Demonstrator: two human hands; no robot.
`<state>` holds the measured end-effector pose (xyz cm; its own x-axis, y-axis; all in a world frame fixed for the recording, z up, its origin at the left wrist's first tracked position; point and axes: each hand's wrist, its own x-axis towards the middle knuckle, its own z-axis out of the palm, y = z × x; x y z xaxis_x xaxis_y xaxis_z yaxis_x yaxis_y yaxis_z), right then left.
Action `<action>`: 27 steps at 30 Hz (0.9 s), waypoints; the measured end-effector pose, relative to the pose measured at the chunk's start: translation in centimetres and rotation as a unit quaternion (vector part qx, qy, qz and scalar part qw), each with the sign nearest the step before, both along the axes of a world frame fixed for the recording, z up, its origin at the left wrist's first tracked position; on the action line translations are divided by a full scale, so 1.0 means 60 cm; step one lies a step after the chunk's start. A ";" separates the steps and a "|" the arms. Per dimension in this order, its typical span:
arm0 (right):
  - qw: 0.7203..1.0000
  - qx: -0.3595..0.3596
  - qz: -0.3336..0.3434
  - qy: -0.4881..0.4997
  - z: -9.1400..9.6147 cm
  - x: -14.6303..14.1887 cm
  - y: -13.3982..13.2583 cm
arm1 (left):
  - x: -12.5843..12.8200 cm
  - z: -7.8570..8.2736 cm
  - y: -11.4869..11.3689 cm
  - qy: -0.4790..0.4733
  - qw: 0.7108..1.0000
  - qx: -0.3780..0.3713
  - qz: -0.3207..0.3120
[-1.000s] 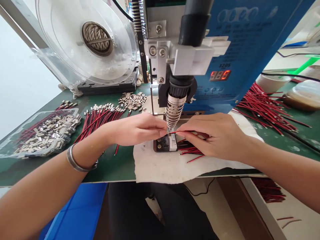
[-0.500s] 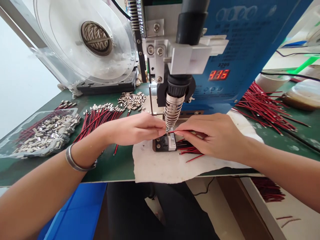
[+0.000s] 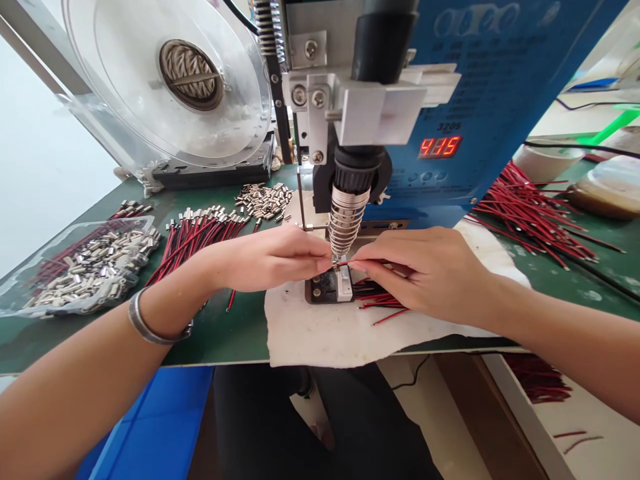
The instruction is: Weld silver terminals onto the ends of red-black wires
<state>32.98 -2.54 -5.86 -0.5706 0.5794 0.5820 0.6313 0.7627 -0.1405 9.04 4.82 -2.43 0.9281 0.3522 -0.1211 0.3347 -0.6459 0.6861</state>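
Both hands meet at the tip of a soldering machine's iron (image 3: 347, 223), which has a wire coil around it and points down. My right hand (image 3: 425, 270) pinches a red-and-black wire between thumb and forefinger, its end at the iron's tip. From the left, my left hand (image 3: 280, 259) is closed in a pinch at the same spot; whatever its fingertips hold is hidden. Just below the fingertips is a small white block (image 3: 344, 285) on a dark fixture. More red-and-black wires (image 3: 383, 301) lie under my right hand on a white cloth (image 3: 320, 340).
A clear tray (image 3: 17, 303) of small metal connectors stands at left, near wires with connectors attached (image 3: 195, 233). Behind them lies a loose connector pile (image 3: 265, 201). The blue machine body (image 3: 450, 80) rises behind; a wire heap (image 3: 535, 213) and cups are at right.
Both hands stay nearly still at the iron's tip. The red display's last digit has gone from 6 to 5, and the view has shifted very slightly.
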 end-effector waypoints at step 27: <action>1.000 -0.024 -0.003 0.009 0.002 -0.005 -0.001 | 0.000 0.001 0.000 0.007 1.000 -0.006 0.009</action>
<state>32.66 -2.61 -5.72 -0.5562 0.6113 0.5630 0.6336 0.7503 -0.1888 9.07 4.81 -2.35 0.9197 0.3674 -0.1386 0.3560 -0.6310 0.6893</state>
